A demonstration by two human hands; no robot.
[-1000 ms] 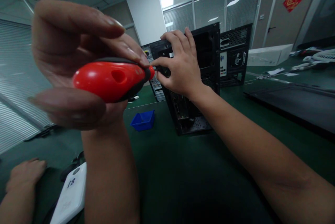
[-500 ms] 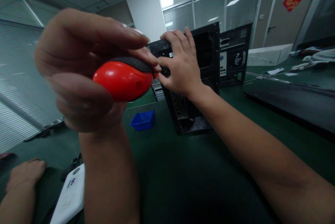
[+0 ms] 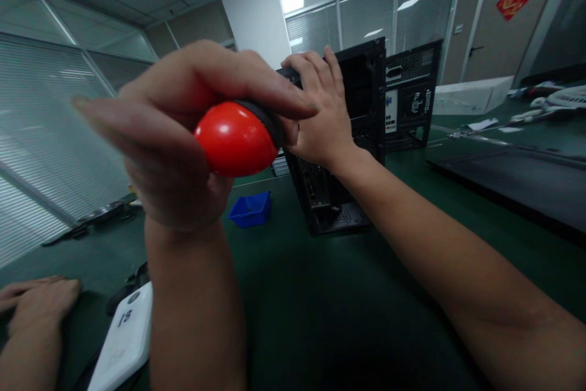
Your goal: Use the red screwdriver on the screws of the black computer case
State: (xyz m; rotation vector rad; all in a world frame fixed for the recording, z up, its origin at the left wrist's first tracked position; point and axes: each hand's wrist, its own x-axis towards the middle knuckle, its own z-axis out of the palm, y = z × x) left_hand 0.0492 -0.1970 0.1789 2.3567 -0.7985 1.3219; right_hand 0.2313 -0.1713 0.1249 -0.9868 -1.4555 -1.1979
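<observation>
**benchrat:** So where was the screwdriver at that point?

**tower_fixer:** Up close to the camera. The left hand (image 3: 183,135) was curled round the red screwdriver handle (image 3: 235,139), fingers lying along its black collar, handle aimed at the black PC case (image 3: 361,135) standing on the green table (image 3: 348,318). Couldn't see the tip at all.

**benchrat:** And the other one?

**tower_fixer:** The right hand (image 3: 320,116) was clamped on the case's top front edge, fingers bent over it, touching the left fingertips. 1 blue bin (image 3: 251,208) sat just beside the case, a 2nd case (image 3: 409,98) behind it. Someone else's hand (image 3: 39,305) rested bottom left near a white device (image 3: 121,342).
</observation>
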